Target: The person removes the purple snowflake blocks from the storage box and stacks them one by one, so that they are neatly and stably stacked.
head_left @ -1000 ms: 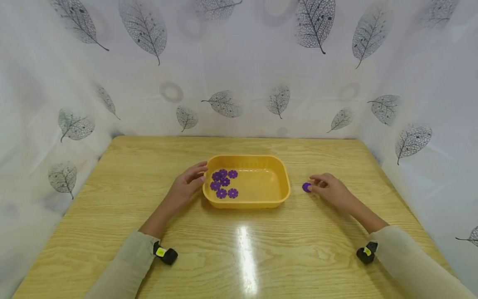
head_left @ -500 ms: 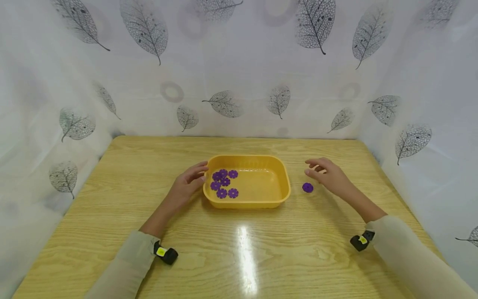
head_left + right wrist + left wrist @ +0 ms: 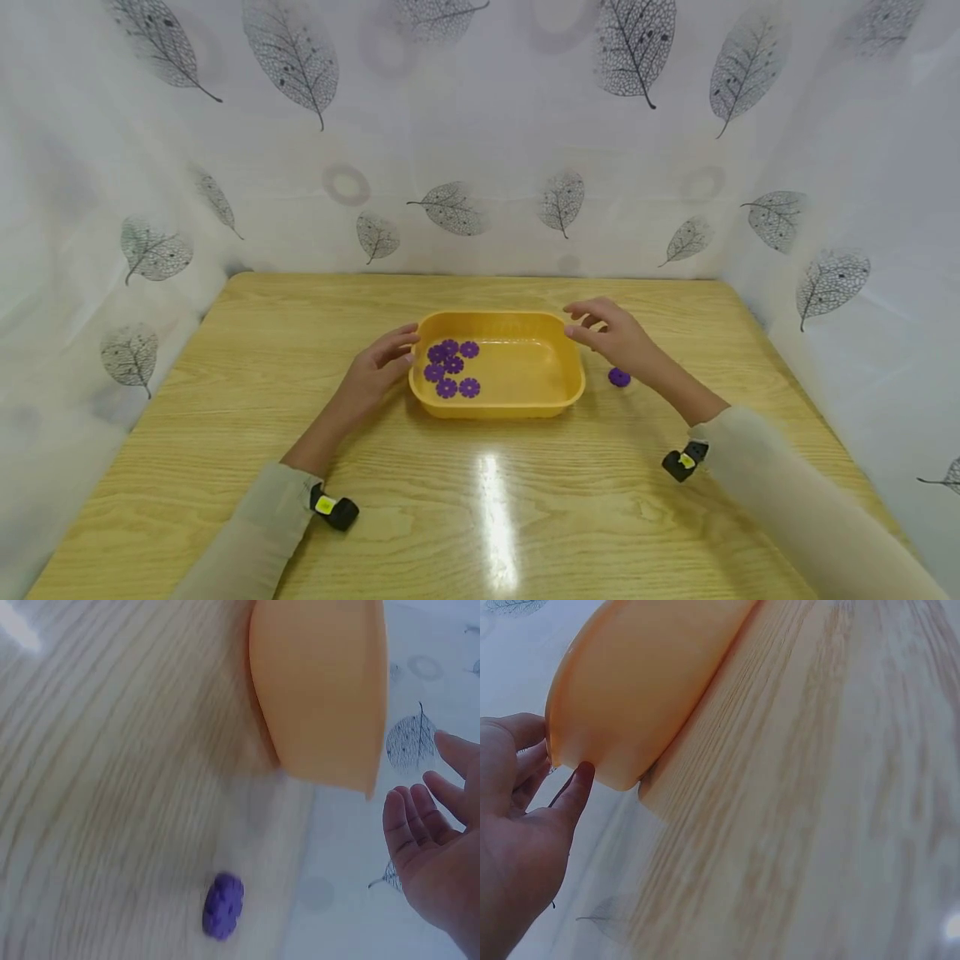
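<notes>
A yellow plastic basin (image 3: 525, 375) stands on the table with several purple notched, flower-shaped discs (image 3: 453, 364) lying in its left part. My left hand (image 3: 377, 367) rests at the basin's left end; in the left wrist view its thumb and fingertips (image 3: 585, 774) touch the wall and rim, relaxed. Over the basin's back right corner is my right hand (image 3: 615, 333), fingers loosely bent and nothing between them. Just below that hand, on the table right of the basin, sits another purple piece (image 3: 619, 377), which looks thick like a small stack in the right wrist view.
The wood-grain table (image 3: 420, 500) extends on all sides of the basin, with a light reflection in front. A white leaf-patterned curtain (image 3: 465, 133) hangs along the back and both sides. Each wrist carries a small black camera (image 3: 680, 463).
My right hand has let go of the purple piece, risen, and moved left to the basin's right rim. The piece stays on the table. My left hand has not moved.
</notes>
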{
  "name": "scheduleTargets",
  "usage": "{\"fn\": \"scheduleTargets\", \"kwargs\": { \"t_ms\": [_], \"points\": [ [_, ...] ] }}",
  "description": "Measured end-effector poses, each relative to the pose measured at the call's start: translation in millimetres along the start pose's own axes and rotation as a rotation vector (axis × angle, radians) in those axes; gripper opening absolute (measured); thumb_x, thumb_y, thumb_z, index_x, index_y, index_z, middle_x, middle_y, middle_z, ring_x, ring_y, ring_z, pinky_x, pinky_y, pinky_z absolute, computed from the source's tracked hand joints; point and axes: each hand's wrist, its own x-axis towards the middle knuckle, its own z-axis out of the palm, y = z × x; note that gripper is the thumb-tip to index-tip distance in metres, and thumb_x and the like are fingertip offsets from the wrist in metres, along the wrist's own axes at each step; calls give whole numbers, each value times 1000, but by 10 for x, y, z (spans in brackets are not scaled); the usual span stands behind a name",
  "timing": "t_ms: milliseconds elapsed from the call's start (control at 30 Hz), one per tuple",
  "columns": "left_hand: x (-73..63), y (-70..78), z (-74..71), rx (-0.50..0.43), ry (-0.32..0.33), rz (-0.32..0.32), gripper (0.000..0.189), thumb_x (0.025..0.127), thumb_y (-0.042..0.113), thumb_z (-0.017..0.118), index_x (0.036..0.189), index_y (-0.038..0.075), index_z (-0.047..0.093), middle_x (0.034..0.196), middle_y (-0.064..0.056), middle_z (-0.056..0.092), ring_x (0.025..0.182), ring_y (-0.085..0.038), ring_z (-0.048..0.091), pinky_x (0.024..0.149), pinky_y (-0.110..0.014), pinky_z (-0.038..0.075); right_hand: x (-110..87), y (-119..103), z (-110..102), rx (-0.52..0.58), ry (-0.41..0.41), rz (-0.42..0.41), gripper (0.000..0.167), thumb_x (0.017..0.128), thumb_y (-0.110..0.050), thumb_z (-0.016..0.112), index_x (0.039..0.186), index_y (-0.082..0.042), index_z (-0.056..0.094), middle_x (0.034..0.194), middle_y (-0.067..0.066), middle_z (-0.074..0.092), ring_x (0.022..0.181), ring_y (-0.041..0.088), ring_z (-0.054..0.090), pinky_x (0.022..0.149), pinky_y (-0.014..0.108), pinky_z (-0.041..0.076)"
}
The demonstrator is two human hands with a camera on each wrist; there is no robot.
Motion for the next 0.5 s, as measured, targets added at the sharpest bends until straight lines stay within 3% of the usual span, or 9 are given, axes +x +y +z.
{"fn": "scheduleTargets", "kwargs": {
  "t_ms": [267,500],
  "points": [
    [4,-37,-5,-9,-3,9,43,105,28,55,143,8,54,162,-1,36,139,-33,48,110,-26,47,136,-110,298,31,-36,-84,44,98,-30,67,135,-7,62,126,15,60,104,25,59,86,39,52],
    [-3,-31,-4,-14,-2,14,43,105,29,55,143,8,54,162,-1,36,139,-33,48,110,-25,47,212,-247,515,56,-86,-121,43,98,-26,67,135,-6,61,125,18,61,102,25,59,87,39,54]
  ]
}}
